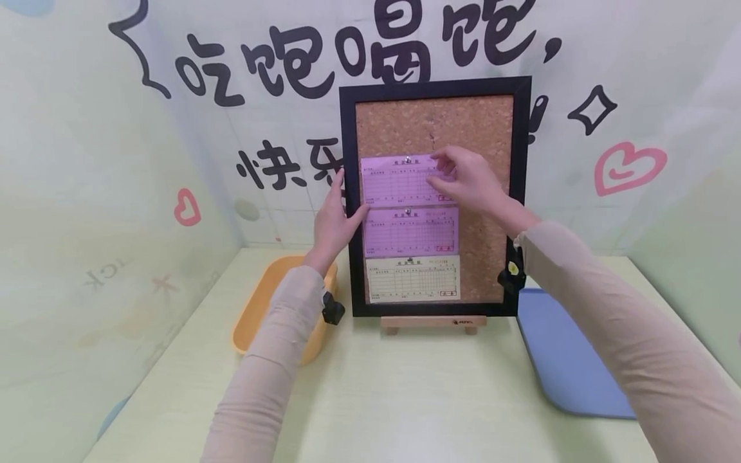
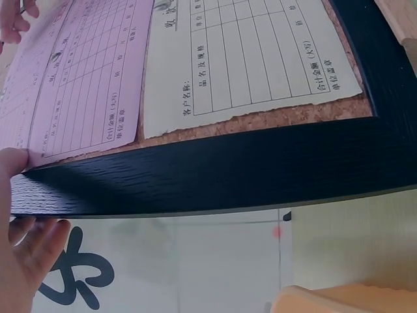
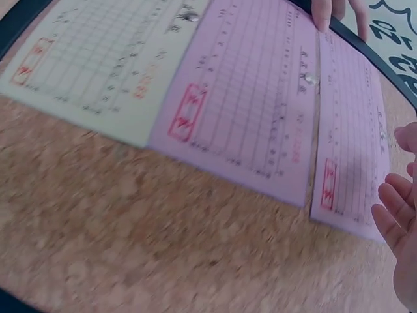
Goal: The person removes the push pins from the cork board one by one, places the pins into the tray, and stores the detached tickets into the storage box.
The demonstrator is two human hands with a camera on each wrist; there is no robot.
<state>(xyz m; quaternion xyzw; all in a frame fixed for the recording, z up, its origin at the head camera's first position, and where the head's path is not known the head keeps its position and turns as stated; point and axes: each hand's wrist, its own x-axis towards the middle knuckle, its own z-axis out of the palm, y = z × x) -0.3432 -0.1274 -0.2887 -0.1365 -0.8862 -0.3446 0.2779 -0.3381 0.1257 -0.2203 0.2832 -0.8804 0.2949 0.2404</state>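
A black-framed corkboard (image 1: 483, 257) stands upright, tilted slightly. My left hand (image 1: 336, 222) grips its left edge; in the left wrist view the thumb lies on the front and the fingers go behind the frame. Pinned in a column on the cork are an upper pink receipt slip (image 1: 390, 183), a lower pink receipt slip (image 1: 411, 233) and a cream receipt slip (image 1: 412, 281), each with a clear pushpin at its top. Over the right part of the upper slip hovers my right hand (image 1: 470, 180), fingers loosely bent, nothing seen between them in the right wrist view (image 3: 402, 208).
A small wooden easel (image 1: 434, 321) supports the board on the pale table (image 1: 405, 399). Left of it sits an orange bin (image 1: 260, 302), partly behind my left forearm. A blue tray (image 1: 570, 366) lies at the right, and a printed wall sheet (image 1: 289, 122) rises behind.
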